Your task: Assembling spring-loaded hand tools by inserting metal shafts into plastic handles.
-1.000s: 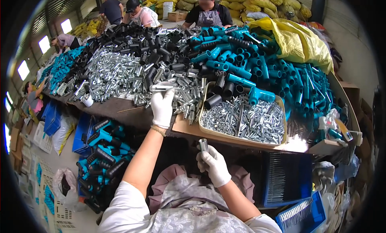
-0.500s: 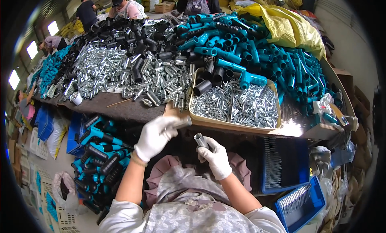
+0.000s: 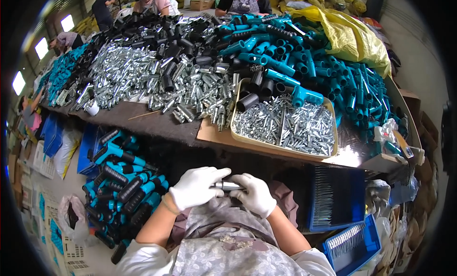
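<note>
Over my lap, both white-gloved hands meet at a shiny metal tube (image 3: 229,185), which lies roughly level between them. My left hand (image 3: 196,188) is closed around its left end, the fingers pointing right across it. From the other side my right hand (image 3: 254,195) grips the right end between thumb and fingers. Both ends are covered by the gloves, so whether this is one piece or two fitted together cannot be told. Beyond the hands, on the bench, stands a cream tray (image 3: 281,150) of small metal pins, with black sleeves and a teal housing on top.
Metal fittings (image 3: 124,71), black sleeves (image 3: 138,31) and teal housings (image 3: 328,76) are heaped across the bench (image 3: 162,128). Teal-and-black tool bodies (image 3: 128,181) pile up at my left. Blue bins (image 3: 340,195) with metal rods stand at my right. Several people work beyond.
My left hand has come down from the bench edge with its metal piece, and my right hand has lowered slightly. The two now meet at the metal tube, where before they were apart.
</note>
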The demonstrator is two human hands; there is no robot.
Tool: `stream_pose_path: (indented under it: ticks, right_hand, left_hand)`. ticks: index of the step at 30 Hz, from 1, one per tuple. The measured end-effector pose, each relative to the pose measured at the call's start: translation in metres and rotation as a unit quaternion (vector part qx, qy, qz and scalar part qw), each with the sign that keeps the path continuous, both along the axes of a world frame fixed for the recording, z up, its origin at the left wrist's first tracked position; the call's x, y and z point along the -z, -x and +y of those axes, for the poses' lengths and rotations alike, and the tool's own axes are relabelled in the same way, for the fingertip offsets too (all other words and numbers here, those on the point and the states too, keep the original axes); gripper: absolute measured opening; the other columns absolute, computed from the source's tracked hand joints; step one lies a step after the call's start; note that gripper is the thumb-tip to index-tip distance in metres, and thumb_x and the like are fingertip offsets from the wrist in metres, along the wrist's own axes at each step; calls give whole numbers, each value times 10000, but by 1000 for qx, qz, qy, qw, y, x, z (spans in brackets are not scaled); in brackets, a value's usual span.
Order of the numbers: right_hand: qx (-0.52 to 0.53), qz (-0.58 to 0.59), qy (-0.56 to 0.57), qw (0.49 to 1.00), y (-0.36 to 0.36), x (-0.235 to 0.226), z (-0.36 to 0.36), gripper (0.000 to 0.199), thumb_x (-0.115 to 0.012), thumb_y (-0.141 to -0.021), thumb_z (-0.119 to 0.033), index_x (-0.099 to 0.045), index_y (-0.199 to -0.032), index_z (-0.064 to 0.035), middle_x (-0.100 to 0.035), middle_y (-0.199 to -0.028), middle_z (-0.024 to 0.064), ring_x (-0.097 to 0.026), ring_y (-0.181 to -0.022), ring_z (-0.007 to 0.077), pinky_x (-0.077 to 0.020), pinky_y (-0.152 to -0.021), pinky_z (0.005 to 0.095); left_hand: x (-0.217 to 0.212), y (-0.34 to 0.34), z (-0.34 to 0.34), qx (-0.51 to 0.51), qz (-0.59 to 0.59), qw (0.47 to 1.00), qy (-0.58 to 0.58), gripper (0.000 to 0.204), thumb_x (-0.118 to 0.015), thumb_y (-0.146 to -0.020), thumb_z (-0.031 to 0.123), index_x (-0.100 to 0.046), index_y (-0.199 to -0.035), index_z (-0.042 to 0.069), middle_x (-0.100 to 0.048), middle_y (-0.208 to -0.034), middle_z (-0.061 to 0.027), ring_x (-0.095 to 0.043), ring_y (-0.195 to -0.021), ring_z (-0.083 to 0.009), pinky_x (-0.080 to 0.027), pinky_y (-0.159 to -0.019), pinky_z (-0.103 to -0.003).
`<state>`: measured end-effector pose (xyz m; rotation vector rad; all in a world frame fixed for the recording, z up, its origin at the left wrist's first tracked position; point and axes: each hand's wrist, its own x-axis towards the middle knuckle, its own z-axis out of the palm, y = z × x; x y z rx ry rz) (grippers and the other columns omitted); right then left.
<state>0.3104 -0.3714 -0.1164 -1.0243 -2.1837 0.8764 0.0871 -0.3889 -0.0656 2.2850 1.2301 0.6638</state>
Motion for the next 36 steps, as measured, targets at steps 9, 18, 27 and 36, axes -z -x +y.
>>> stream_pose_path:
  ticks: [9, 18, 27, 36]
  right_hand:
    - [-163, 291, 399, 854, -5, -22, -23, 543, -683, -907, -518, -660, -1065, 1, -574, -823, 4, -502, -699, 73, -422, -609, 237]
    - [85, -8, -229, 970, -34, -132, 81, 109, -695, -835, -57, -727, -936, -34, -694, -885, 138, -677, -848, 322, -539, -762, 367]
    - [299, -283, -190, 891, 28, -154, 244, 573, -693, -777, -589, -761, -859, -26, -725, -895, 192, -701, -845, 368, -553, -750, 425]
    - [308, -204, -262, 892, -26, -165, 257, 340, -646, -841, -402, -747, -849, -78, -712, -892, 185, -685, -868, 381, -541, -792, 456]
  left_hand:
    - [-4, -25, -21, 64, -305, 948, 58, 474, -826, -778, 336, -672, -1106, 31, -649, -1122, -132, -630, -1032, -304, -512, -858, -352]
    - [-31, -11, -36, -15, -156, 983, -93, 396, -813, -775, 377, -654, -924, 46, -664, -885, -114, -652, -779, -293, -522, -688, -361]
    - [-26, -24, -53, -73, -205, 976, -5, 307, -833, -759, 203, -690, -992, 63, -684, -902, -93, -688, -763, -227, -541, -669, -305]
    - [-11, -4, -54, -108, -199, 974, -9, 304, -813, -728, 177, -688, -976, 55, -690, -926, -96, -670, -818, -291, -540, -738, -360]
